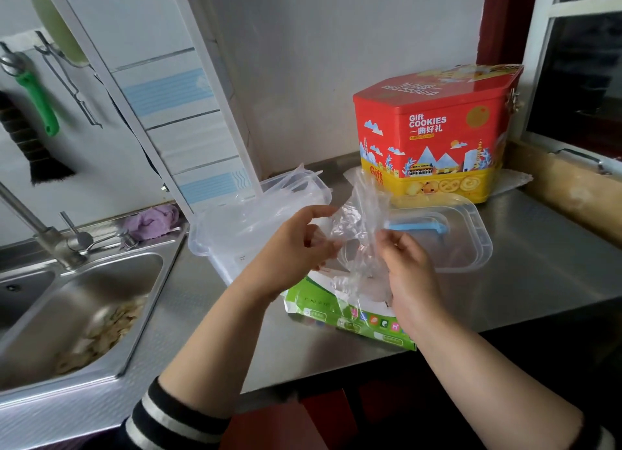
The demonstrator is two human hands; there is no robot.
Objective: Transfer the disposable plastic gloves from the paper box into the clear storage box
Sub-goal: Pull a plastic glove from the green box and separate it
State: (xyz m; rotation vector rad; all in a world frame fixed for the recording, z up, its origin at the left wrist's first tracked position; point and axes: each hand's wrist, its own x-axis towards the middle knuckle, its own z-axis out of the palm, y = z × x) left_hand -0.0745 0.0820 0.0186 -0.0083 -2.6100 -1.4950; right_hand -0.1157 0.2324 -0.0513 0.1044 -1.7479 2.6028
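Two hands, raised above the counter: left hand and right hand each pinch one crumpled clear plastic glove stretched between them. One green-and-white paper box lies directly beneath. One clear storage box stands behind the left hand; one clear lid to its right. One red tin, lettered "Gift COOKIES".
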